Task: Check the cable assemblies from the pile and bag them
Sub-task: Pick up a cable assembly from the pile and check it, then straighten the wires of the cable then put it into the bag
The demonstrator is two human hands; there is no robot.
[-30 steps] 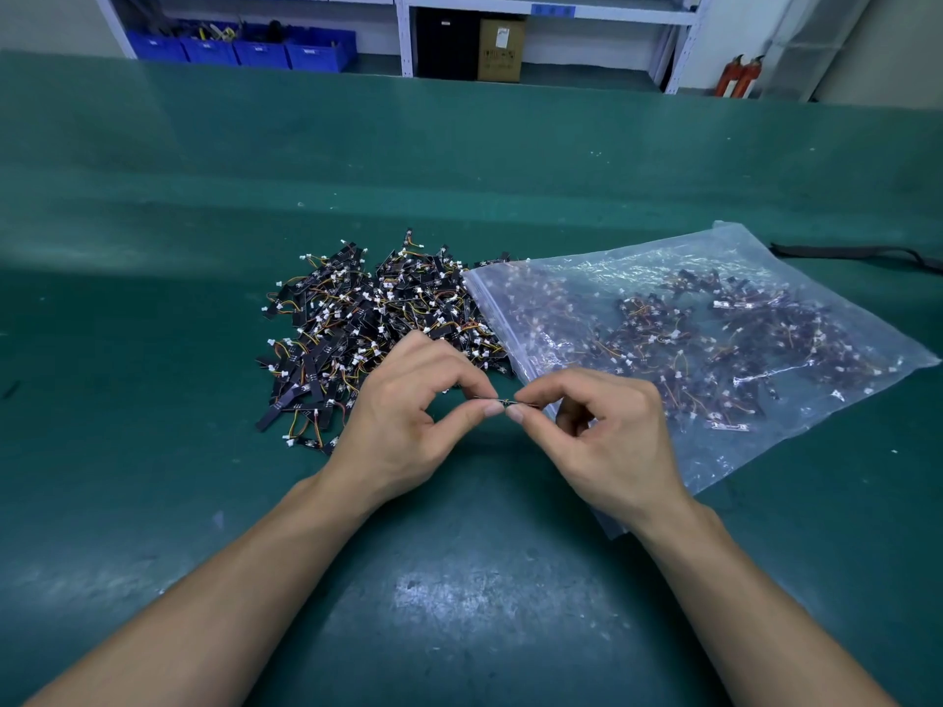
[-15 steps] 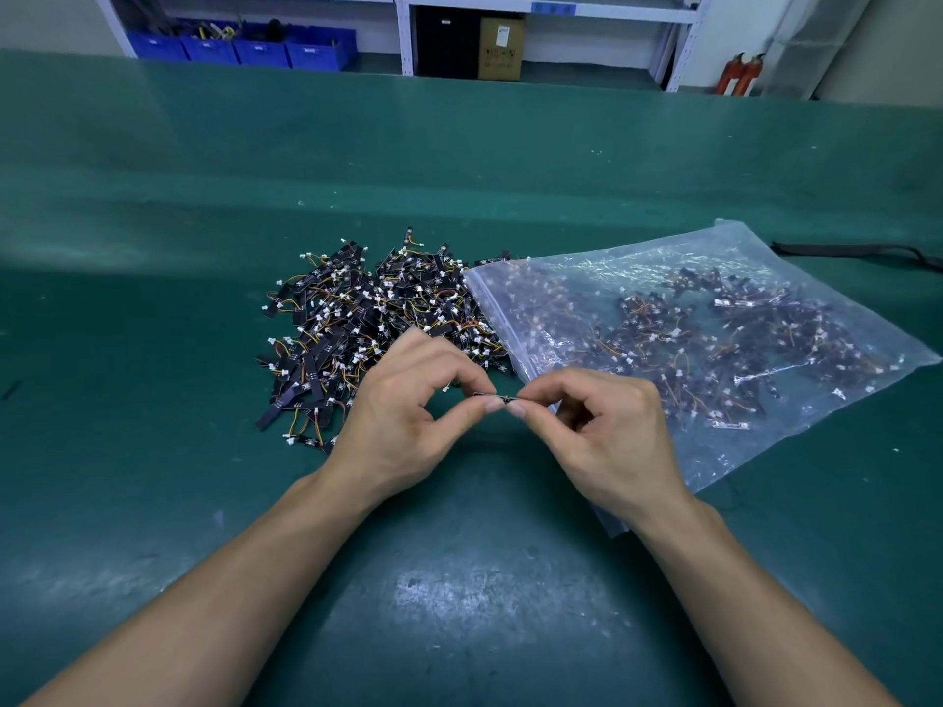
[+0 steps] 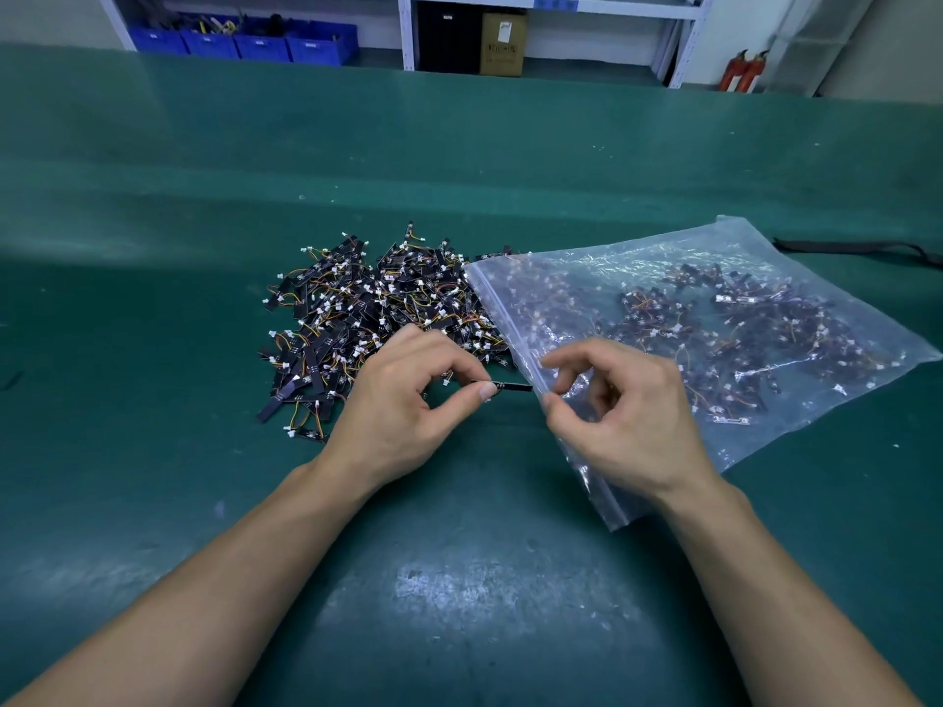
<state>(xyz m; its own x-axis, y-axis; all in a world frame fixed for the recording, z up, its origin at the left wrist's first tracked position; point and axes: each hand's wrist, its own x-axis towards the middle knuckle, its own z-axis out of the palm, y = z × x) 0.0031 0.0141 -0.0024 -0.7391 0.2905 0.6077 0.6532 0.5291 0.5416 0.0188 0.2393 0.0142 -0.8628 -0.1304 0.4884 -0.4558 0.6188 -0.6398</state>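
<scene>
We see the thumb and forefinger tips (image 3: 486, 390) of the left hand (image 3: 403, 400) pinching one end of a thin black strip-shaped cable assembly (image 3: 514, 387). The strip lies level and sticks out to the right, its free end at the mouth edge of the clear plastic zip bag (image 3: 765, 267). The other left fingers are curled in above the pinch.

On the right hand (image 3: 627, 415) the fingers (image 3: 551, 360) are loosely bent, with thumb and forefinger spread apart and nothing gripped between them. The thumb tip sits at the bag's near edge, just beside the strip's end; we cannot tell whether it touches the plastic.

Behind the left hand lies the loose pile of black cable assemblies with white plugs and orange-yellow wires (image 3: 357, 313), touching the bag's left edge. The bag lies flat with many more assemblies inside.

Everything rests on a dark green bench mat (image 3: 459, 579). A black strap (image 3: 857, 244) lies at the far right. Beyond the bench are blue plastic bins (image 3: 245, 40), a brown cardboard box (image 3: 502, 43) and red fire extinguishers (image 3: 742, 71).
</scene>
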